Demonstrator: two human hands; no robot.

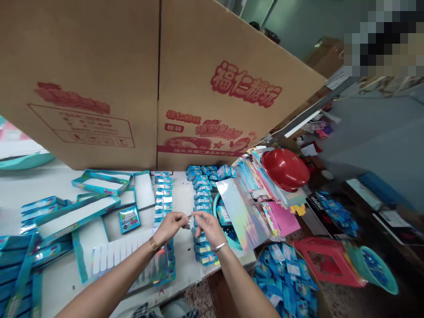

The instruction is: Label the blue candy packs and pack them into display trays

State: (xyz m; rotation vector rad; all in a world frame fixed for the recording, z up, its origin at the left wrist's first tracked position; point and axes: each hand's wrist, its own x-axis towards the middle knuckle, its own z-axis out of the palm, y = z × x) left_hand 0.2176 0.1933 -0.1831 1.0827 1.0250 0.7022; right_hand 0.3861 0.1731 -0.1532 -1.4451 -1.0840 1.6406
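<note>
My left hand (173,226) and my right hand (209,227) meet above the white table, fingertips pinched close together. Something small, pale and shiny shows between them, too small to name. Below and beside my left hand runs a column of small blue boxes (164,193). Another column of blue boxes (202,201) stands by my right hand, partly covered by it. A sheet of shiny strips (115,254) lies under my left forearm. One blue box (129,219) lies apart, left of my left hand.
Tall cardboard panels (198,53) stand at the back. Blue display trays (96,183) lie at left. To the right are a teal basin (236,244), a holographic sheet (241,212), a red bowl (285,170), a carton of blue boxes (288,278) and a red stool (327,260).
</note>
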